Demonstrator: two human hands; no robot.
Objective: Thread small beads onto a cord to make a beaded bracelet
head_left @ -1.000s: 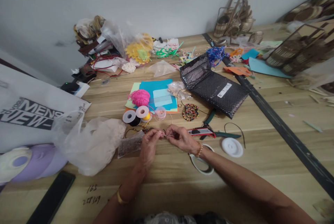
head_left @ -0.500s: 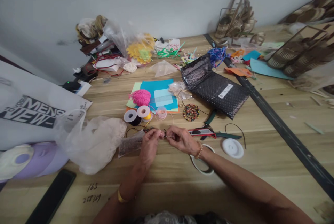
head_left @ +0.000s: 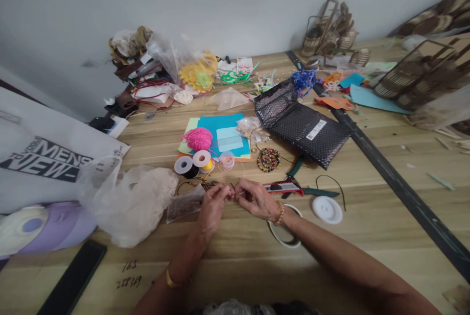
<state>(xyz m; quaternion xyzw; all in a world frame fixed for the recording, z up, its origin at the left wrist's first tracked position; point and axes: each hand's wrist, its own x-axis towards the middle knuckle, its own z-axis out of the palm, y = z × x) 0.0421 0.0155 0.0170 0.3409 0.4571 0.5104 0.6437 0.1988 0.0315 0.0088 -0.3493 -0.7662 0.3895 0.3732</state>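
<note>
My left hand (head_left: 212,202) and my right hand (head_left: 255,199) meet over the wooden table (head_left: 235,261), fingertips pinched together on a thin wire or thread with tiny beads (head_left: 235,191). A small clear bag of dark beads (head_left: 183,204) lies just left of my left hand. Thread spools (head_left: 192,163) and a pink yarn ball (head_left: 199,138) sit just beyond. A beaded coil (head_left: 268,159) lies behind my right hand, and a red cutter (head_left: 283,187) is right of it.
A black bubble mailer (head_left: 303,128) lies at the centre right, blue paper sheets (head_left: 222,131) in the middle. A crumpled plastic bag (head_left: 125,200) and a white printed bag (head_left: 47,158) are at left, a black phone (head_left: 71,278) near the front edge. Woven baskets (head_left: 414,72) stand at back right.
Both hands stay pinched on the thread and have drawn slightly closer together. The view has shifted a little; nothing else moved.
</note>
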